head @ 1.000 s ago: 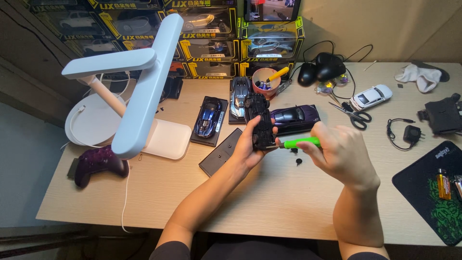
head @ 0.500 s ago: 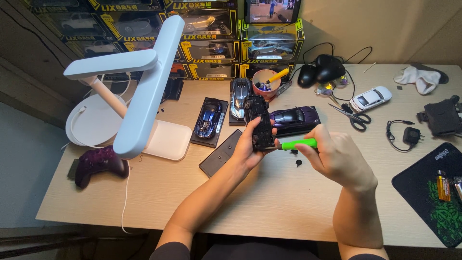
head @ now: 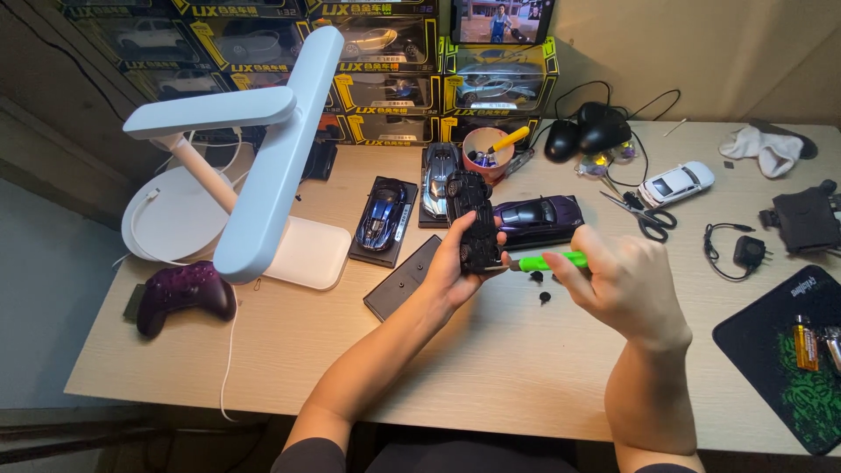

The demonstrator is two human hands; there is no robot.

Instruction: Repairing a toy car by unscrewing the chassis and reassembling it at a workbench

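My left hand (head: 457,263) grips a black model car chassis (head: 474,219), held upright with its underside toward me. A green-handled screwdriver (head: 550,260) sits in my right hand (head: 624,282), its tip against the lower part of the chassis. Right behind the chassis a purple car body (head: 538,219) lies on the table. Small black loose parts (head: 544,297) rest on the wood just below the screwdriver. A black display base (head: 405,278) lies under my left wrist.
A white desk lamp (head: 263,149) stands at the left, with a purple game controller (head: 182,293) near the front edge. Two model cars on bases (head: 385,215), a cup of tools (head: 487,151), scissors (head: 644,219), a white model car (head: 676,182) and a black mat (head: 793,350) surround the work spot. Boxed models line the back.
Both hands have kept their hold; the chassis and screwdriver have shifted only slightly, the screwdriver tip staying at the chassis.
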